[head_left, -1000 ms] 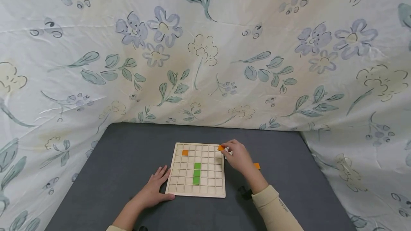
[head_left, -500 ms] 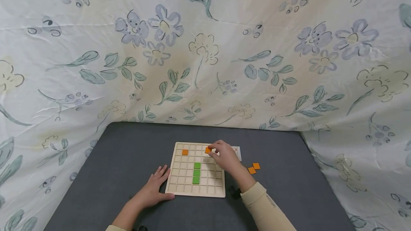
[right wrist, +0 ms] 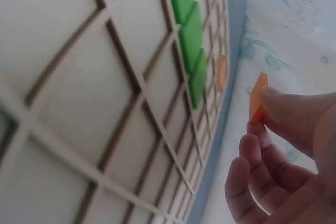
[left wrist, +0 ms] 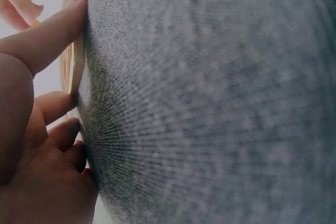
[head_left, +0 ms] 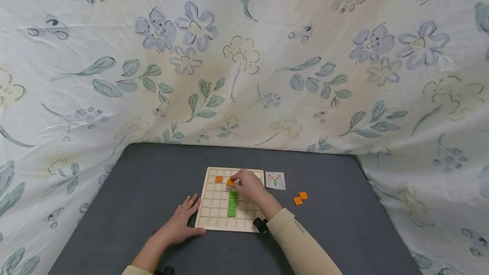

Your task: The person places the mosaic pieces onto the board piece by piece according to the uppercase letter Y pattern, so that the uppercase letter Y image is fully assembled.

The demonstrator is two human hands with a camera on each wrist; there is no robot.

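Note:
My right hand (head_left: 249, 185) pinches an orange square tile (right wrist: 258, 98) between thumb and fingertips, above the upper part of a wooden grid board (head_left: 212, 211). In the head view that tile overlaps the squares just above a column of green tiles (head_left: 232, 203). Another orange tile (head_left: 218, 179) sits in a square toward the board's upper left. My left hand (head_left: 178, 223) lies at the board's lower left with fingers spread. Its thumb and index fingertip touch the board's edge in the left wrist view.
A small printed card (head_left: 275, 180) with a coloured grid pattern lies right of the board. Two loose orange tiles (head_left: 300, 198) rest on the dark grey table (head_left: 324, 232) beyond it. A floral cloth (head_left: 244, 75) hangs along the table's back and sides.
My right hand has carried the orange tile leftward from the board's upper right corner to above the green column. The card and loose tiles are uncovered. My left hand stays at the board's edge.

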